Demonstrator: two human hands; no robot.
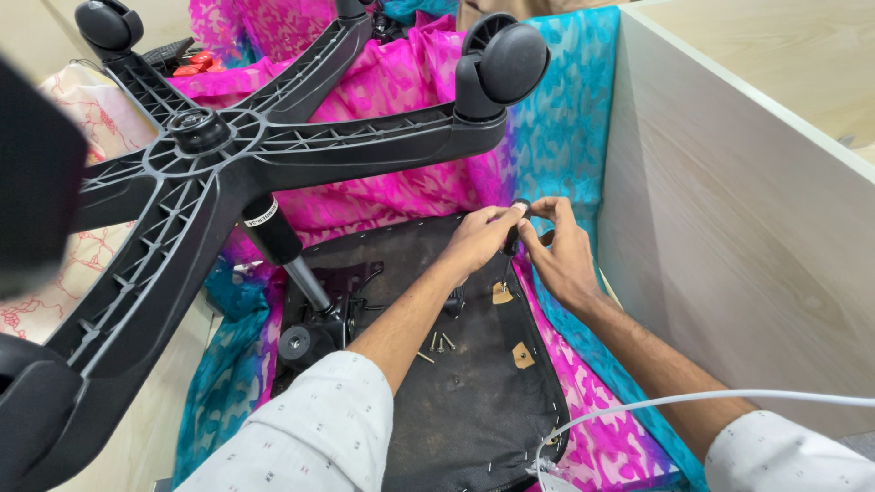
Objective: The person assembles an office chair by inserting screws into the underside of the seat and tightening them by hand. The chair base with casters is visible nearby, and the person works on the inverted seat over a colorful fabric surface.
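- Label (262, 215): white band round the black gas cylinder (271, 232) below the chair base (196, 137).
- Surface: upturned black seat underside (456, 401) on pink-and-blue cloth (556, 137); pale wooden panel (729, 210) at right.
- Loose screws (440, 343) lie on the seat.
- Left hand (478, 239) and right hand (561, 255): both raised over the seat, fingers pinched on a screwdriver (510, 241), tip down at a tan patch (501, 293).

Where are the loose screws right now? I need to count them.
In the head view, the loose screws lie on the black seat underside, just right of the left forearm and below the screwdriver both hands hold.
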